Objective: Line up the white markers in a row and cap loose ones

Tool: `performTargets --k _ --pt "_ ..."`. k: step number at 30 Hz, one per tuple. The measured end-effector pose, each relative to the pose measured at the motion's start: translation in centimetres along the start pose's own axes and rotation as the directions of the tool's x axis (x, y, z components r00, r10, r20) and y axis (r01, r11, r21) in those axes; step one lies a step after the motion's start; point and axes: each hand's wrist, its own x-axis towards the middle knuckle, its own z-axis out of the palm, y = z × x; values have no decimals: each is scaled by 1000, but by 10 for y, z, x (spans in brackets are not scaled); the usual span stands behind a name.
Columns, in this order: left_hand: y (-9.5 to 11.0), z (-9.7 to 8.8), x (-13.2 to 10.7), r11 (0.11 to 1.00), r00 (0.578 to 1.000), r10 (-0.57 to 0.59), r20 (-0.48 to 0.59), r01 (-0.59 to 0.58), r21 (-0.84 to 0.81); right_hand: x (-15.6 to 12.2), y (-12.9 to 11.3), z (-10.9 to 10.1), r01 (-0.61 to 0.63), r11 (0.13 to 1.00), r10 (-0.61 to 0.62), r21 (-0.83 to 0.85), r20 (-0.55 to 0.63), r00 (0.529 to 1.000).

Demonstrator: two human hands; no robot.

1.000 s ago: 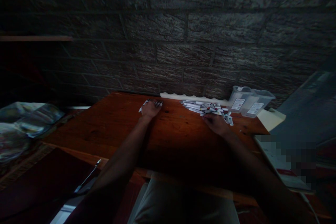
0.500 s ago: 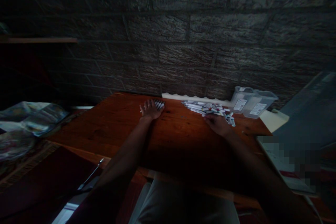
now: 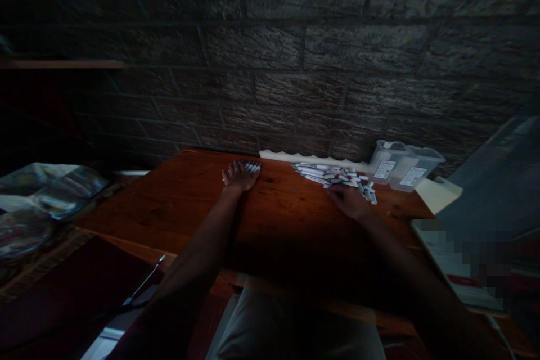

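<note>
My left hand [image 3: 239,175] lies flat with its fingers spread over a small row of white markers [image 3: 253,167] with dark tips, partly hidden under it. The row sits toward the wooden table's [image 3: 270,208] back edge. At the near side of a loose pile of white markers [image 3: 316,171], my right hand [image 3: 348,201] has its fingers curled and drawn together. Its fingertips touch or nearly touch the closest markers; what they hold, if anything, is too dark to make out.
Two clear plastic containers [image 3: 411,169] with labels stand at the back right, beside a cream-coloured card or paper [image 3: 441,194]. A white wavy-edged strip [image 3: 312,158] runs along the stone-block wall [image 3: 274,90]. Plastic-wrapped bundles [image 3: 50,191] lie off to the left.
The view has shifted very slightly. Both hands keep nearly the same place and pose, the left still over its row and the right at the pile.
</note>
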Motion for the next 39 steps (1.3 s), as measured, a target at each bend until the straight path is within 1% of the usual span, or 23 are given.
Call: performTargets --k 4,7,8,10,12,13,14,15,17,20,23,26,29,33,39 --pt "-5 1 3 998 998 -56 -15 56 -14 0 2 1 6 1000 -6 -1 -3 1000" --pt "-8 0 4 997 997 -61 -52 58 -59 0 2 2 5 1000 -5 2 -1 1000" --pt "-10 -2 4 995 995 -62 -79 55 -88 0 3 2 7 1000 -7 6 6 1000" --pt "-18 -8 8 985 982 -92 -165 65 -163 1 4 2 17 1000 -17 15 18 1000" --pt "-32 -15 16 966 960 -146 -240 86 -242 1 4 2 23 1000 -23 18 18 1000" --pt "-40 -19 20 957 962 -153 -225 87 -277 1 4 2 20 1000 -21 16 15 1000" --pt "-48 -22 24 950 975 -124 -185 63 -306 0 3 1 14 1000 -14 12 11 1000" --pt "-55 -23 28 950 982 -91 -168 35 -311 0 3 1 7 1000 -7 8 9 1000" --pt "-69 -24 33 950 988 -19 -156 -31 -311 0 1 -1 -6 1000 6 3 9 1000" --pt "-85 -17 36 935 985 62 -164 -115 -334 0 -1 -2 -9 1000 9 1 16 1000" --pt "-94 -8 38 901 977 115 -181 -179 -396 0 1 0 -5 1000 5 0 8 1000" --pt "-99 -2 40 878 970 143 -198 -216 -428 0 5 4 -24 1000 24 1 -4 1000" --pt "-97 0 41 889 965 164 -203 -234 -394 0 7 7 -25 1000 25 17 -17 1000" --pt "-92 -1 36 921 974 139 -182 -194 -337 0 7 7 -10 1000 11 29 -21 1000" --pt "-87 -3 32 943 974 113 -198 -168 -287 0 10 8 -8 999 8 46 -7 1000"
